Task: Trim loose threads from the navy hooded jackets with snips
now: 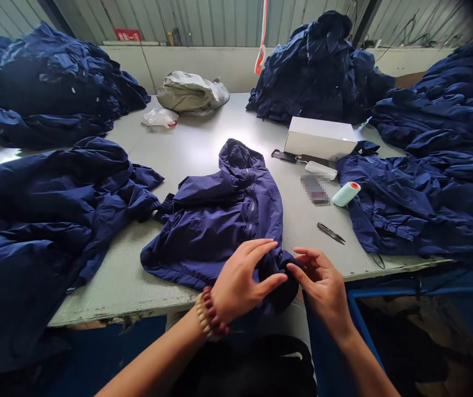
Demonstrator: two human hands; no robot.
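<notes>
A navy blue hooded jacket [219, 215] lies on the grey table [203, 138], hood pointing away, zip up the middle. Its near hem hangs over the table's front edge. My left hand [240, 281], with bead bracelets on the wrist, grips that hem with fingers curled round the cloth. My right hand [323, 284] pinches the same hem from the right, fingertips touching the fabric. Small thread snips [330, 232] lie on the table just right of the jacket.
Heaps of navy jackets lie at the left [46, 220], back left [54, 82], back centre [314, 66] and right [426, 198]. A white box [319, 138], a thread spool [346, 193], a grey bag [190, 92] and a plastic wrapper [160, 117] sit on the table.
</notes>
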